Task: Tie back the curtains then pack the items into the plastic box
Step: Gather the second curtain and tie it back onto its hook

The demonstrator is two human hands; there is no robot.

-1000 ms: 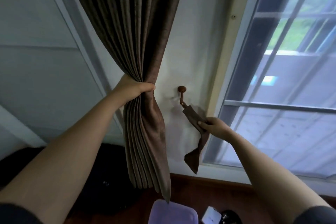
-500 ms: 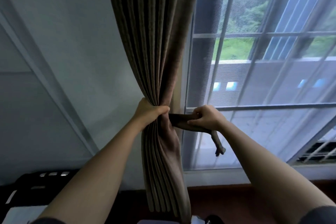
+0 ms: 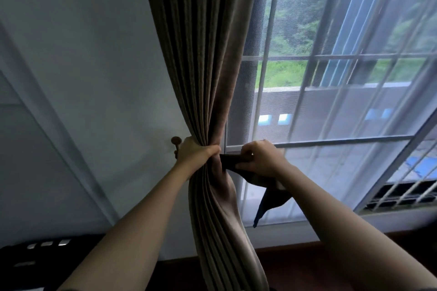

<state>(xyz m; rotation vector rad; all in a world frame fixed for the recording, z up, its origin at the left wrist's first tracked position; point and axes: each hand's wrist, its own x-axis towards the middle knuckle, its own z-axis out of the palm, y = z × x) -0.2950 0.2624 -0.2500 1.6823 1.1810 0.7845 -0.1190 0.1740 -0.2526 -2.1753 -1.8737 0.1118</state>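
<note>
A brown pleated curtain [image 3: 201,59] hangs in front of the wall and the window's left edge. My left hand [image 3: 195,152] grips it bunched at waist height. Just right of the bunch, my right hand [image 3: 259,159] holds the dark brown tieback strap [image 3: 267,192], whose loose end hangs down below my wrist. A round brown wall hook [image 3: 176,141] shows just left of my left hand, partly hidden by it. The plastic box is not in view.
A large window [image 3: 343,125] with white bars and a mesh screen fills the right side. A pale wall [image 3: 82,78] is on the left. A dark object [image 3: 30,255] with light patches sits at lower left. Dark wooden floor [image 3: 295,264] runs under the sill.
The view swung right toward the window. My right hand carried the tieback from beside the hook to the curtain bunch; its loose end now hangs lower. The hook now sits left of my left hand.
</note>
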